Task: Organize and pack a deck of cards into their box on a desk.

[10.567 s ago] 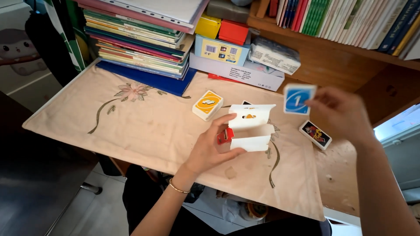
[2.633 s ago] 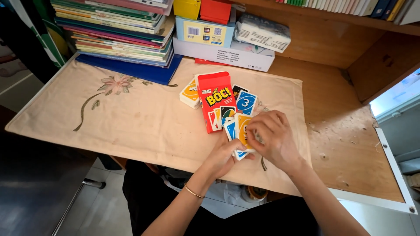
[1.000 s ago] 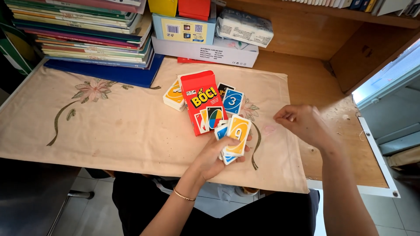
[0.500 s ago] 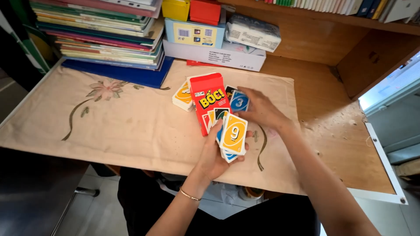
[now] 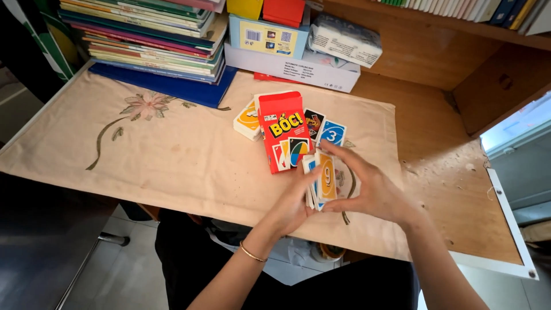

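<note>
Yellow shows on the front card of the stack of cards (image 5: 325, 179) that you hold upright between both hands, just in front of the red card box (image 5: 282, 131) and above the near part of the beige cloth (image 5: 172, 155). Your left hand (image 5: 294, 204) grips the stack from the box's near-left side, fingers curled together against its edge, a thin bracelet (image 5: 252, 252) on the wrist. Your right hand (image 5: 373, 189) closes on the stack from the other side, thumb along the bottom edge and fingers spread over the top and far edge, pressing the cards together. The red card box lies flat on the cloth, face up. Just right of the box lie a blue card (image 5: 332, 133) and a dark card (image 5: 313, 121), both face up and partly tucked against it. Just left of the box sits a small pile of yellow-backed cards (image 5: 248, 119). Behind the box, a blue folder (image 5: 166, 86) carries a stack of books (image 5: 146, 37), and white and pale blue cartons (image 5: 293, 57) stand against the wooden shelf.
</note>
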